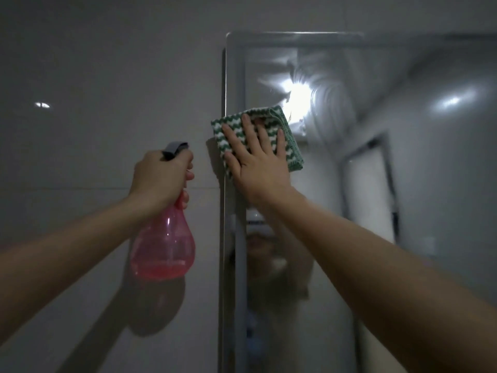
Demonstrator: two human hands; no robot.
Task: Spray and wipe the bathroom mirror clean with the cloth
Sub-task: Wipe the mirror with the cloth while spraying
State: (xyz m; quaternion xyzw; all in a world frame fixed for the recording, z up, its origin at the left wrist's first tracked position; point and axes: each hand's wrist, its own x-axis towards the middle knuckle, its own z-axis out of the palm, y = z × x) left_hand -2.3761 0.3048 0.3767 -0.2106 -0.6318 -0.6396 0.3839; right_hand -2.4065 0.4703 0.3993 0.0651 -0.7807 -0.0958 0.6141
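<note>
Two hands are raised at the wall. A folded green-and-white cloth (258, 138) is pressed flat against the left edge of the mirror (349, 184) by the right hand (255, 160), fingers straight and spread. A pink spray bottle (164, 246) is gripped at the neck by the left hand (161, 179), fingers curled, before the grey tiles (94, 76).

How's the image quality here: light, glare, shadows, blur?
Head view: dim overall; one blown-out glare spot on the mirror just above the cloth, lighting up curved wipe streaks. The spray bottle and left arm throw a soft shadow on the wall tiles. Wide-angle bend at the edges; reflections in the mirror are blurry.
</note>
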